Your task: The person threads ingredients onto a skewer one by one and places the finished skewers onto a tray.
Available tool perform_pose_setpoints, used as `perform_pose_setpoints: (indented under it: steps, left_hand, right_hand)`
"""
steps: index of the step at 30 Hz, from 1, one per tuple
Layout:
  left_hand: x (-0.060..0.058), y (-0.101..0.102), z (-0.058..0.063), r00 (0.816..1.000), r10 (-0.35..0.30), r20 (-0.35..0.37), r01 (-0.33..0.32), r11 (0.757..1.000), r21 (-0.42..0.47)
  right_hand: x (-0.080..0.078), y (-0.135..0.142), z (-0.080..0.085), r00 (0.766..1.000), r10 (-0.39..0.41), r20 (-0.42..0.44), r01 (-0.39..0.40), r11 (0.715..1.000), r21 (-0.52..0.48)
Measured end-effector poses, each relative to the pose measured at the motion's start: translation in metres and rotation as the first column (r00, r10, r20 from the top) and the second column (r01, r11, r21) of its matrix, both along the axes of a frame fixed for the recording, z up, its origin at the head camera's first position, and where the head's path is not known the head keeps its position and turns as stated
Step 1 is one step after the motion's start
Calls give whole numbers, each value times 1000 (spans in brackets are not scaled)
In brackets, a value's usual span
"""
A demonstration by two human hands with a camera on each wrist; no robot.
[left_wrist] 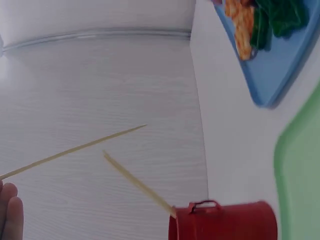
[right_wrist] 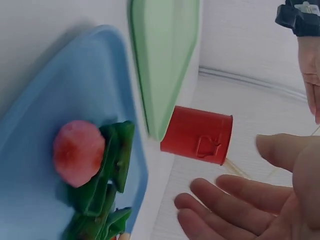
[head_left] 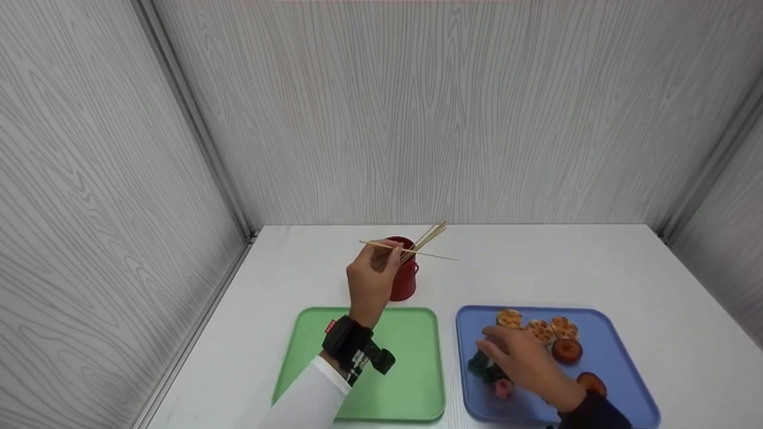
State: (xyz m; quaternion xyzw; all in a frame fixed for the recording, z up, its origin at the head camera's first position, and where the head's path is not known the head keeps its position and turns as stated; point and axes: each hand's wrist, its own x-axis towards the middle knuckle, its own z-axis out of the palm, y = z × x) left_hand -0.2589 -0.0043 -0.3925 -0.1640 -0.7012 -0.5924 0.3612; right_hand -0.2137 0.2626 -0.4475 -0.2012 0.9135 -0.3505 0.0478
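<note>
In the head view my left hand (head_left: 372,277) pinches one thin wooden skewer (head_left: 438,257) between thumb and fingers, the stick lying nearly level. Behind that hand stands a red bucket (head_left: 403,286) with more skewers (head_left: 434,232) leaning out to the right. My right hand (head_left: 524,360) hovers over the blue tray (head_left: 620,363), fingers loosely bent and holding nothing. Close to it are dark green vegetable pieces (right_wrist: 117,160) and a pink ball (right_wrist: 79,152). Round waffle-like pieces (head_left: 564,328) and brown rings (head_left: 567,351) lie farther along the tray.
A green tray (head_left: 411,363) lies left of the blue one, partly under my left forearm. Pale wood-grain panels (head_left: 417,119) wall the white table (head_left: 536,268) at the back and both sides.
</note>
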Motion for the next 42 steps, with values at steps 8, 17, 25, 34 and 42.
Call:
perform_pose_setpoints:
  steps: [8,17,25,34,42]
  left_hand:
    - [19,22,-8,953,-226,203,170,951,260]
    - [31,43,-19,887,-353,299,234,900,369]
    - [35,47,-28,818,-438,374,266,863,430]
    - [41,52,-41,756,-484,442,292,852,434]
    - [43,48,-47,695,-519,497,341,847,408]
  right_hand:
    - [-5,-6,5,971,15,240,80,921,-382]
    - [-15,-3,7,831,144,538,313,677,-666]
    - [-17,3,6,800,127,586,452,515,-729]
    - [-17,12,9,783,136,606,554,288,-781]
    - [-22,26,7,773,92,627,604,194,-773]
